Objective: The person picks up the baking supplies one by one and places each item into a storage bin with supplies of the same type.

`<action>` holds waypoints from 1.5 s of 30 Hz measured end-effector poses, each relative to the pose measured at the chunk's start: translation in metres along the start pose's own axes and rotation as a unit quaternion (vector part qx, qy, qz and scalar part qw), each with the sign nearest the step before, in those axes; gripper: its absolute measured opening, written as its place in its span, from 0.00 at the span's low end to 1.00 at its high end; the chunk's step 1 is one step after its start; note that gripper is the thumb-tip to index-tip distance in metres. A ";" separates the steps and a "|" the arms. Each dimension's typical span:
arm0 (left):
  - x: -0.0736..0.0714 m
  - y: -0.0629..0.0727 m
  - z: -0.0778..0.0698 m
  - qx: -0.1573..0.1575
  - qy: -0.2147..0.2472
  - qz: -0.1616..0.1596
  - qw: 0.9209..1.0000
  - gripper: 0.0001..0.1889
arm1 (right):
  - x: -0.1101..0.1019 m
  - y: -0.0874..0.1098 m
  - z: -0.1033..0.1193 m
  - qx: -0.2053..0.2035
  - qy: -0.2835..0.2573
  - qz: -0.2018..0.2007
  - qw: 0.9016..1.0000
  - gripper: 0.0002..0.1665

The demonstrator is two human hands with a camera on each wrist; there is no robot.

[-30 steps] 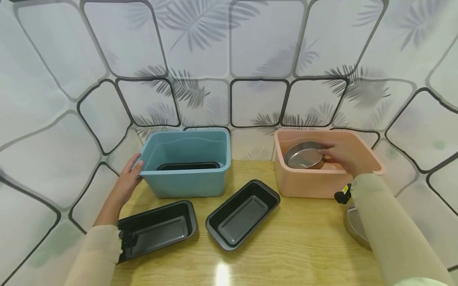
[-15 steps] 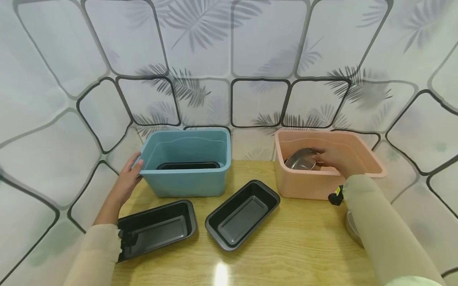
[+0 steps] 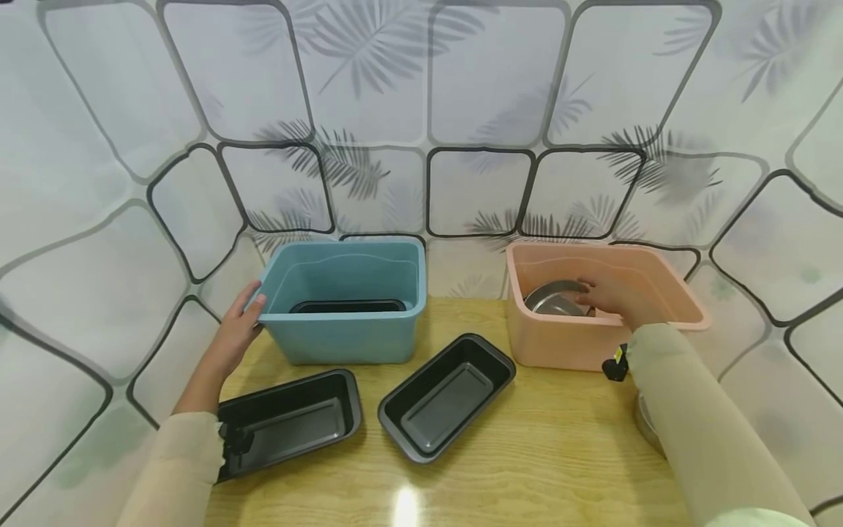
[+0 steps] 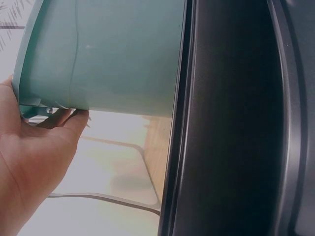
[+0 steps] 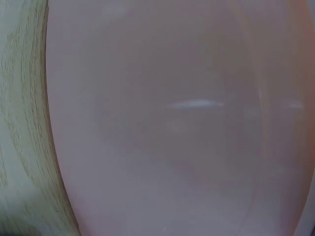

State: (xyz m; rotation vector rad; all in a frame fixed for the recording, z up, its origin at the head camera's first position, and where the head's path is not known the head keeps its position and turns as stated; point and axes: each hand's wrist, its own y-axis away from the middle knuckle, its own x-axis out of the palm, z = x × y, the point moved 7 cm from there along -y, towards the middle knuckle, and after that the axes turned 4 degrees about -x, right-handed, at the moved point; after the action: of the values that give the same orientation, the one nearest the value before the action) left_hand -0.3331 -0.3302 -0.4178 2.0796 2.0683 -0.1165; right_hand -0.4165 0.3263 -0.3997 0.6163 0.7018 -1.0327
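Note:
At the left end of the blue bin [image 3: 342, 342], my left hand [image 3: 232, 333] grips the rim. In the left wrist view, the fingers curl under that rim. My right hand [image 3: 609, 298] reaches down into the pink bin [image 3: 563, 345] and pinches the edge of a round metal cake pan [image 3: 552, 294]. The cake pan sits low at the bin's left side, partly hidden by the front wall. Only the pink bin's wall and some table show in the right wrist view. Inside the blue bin lies a black loaf pan [image 3: 349, 306].
Two more black loaf pans lie on the wooden table [image 3: 527, 454]: one loaf pan [image 3: 296, 421] beside the left forearm, another loaf pan [image 3: 448, 399] slanted in the middle. A round metal pan [image 3: 647, 424] is mostly covered by the right sleeve. Patterned curtain hangs behind.
My right hand has lowered the cake pan deeper into the pink bin and moved slightly left. My left hand has stayed on the blue bin's rim.

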 end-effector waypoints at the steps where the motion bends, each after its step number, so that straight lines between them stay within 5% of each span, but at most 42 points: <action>1: 0.000 -0.001 0.000 0.000 0.000 0.000 1.000 0.39 | -0.001 0.001 -0.001 0.006 0.001 -0.005 1.000 0.37; 8: 0.002 -0.002 0.000 -0.002 -0.004 0.002 1.000 0.39 | -0.019 0.007 -0.009 0.062 -0.004 -0.064 0.996 0.36; 12: 0.002 0.001 -0.001 0.003 -0.006 0.000 1.000 0.40 | -0.030 0.014 0.001 0.012 0.042 -0.112 0.993 0.35; 15: 0.001 0.002 -0.002 0.006 -0.007 0.001 1.000 0.40 | -0.042 0.026 0.019 -0.036 0.163 -0.186 0.968 0.23; 18: 0.001 0.003 -0.002 0.007 -0.007 0.002 1.000 0.41 | -0.052 0.038 0.028 -0.044 0.228 -0.231 0.945 0.22; 23: 0.003 0.004 -0.003 0.004 -0.005 0.007 1.000 0.41 | -0.056 0.051 0.022 -0.033 0.144 -0.213 0.966 0.39; 29: 0.003 0.003 -0.003 0.000 -0.003 0.006 1.000 0.39 | -0.051 0.076 0.032 -0.095 0.048 -0.228 0.968 0.35; 32: 0.002 0.003 -0.003 0.003 -0.004 0.005 1.000 0.39 | -0.046 0.093 0.034 -0.071 0.012 -0.229 0.971 0.37; 37: 0.001 0.003 -0.002 0.005 -0.005 0.006 1.000 0.40 | -0.043 0.120 0.026 -0.024 0.001 -0.238 0.971 0.38; 45: 0.002 0.002 0.000 0.006 -0.009 0.008 1.000 0.41 | -0.036 0.163 0.009 -0.018 0.010 -0.265 0.964 0.36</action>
State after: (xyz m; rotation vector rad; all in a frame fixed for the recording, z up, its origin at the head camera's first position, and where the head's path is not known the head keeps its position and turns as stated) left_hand -0.3315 -0.3286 -0.4183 2.0927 2.0457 -0.1456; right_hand -0.2777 0.4024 -0.3453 0.4133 0.9281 -1.5049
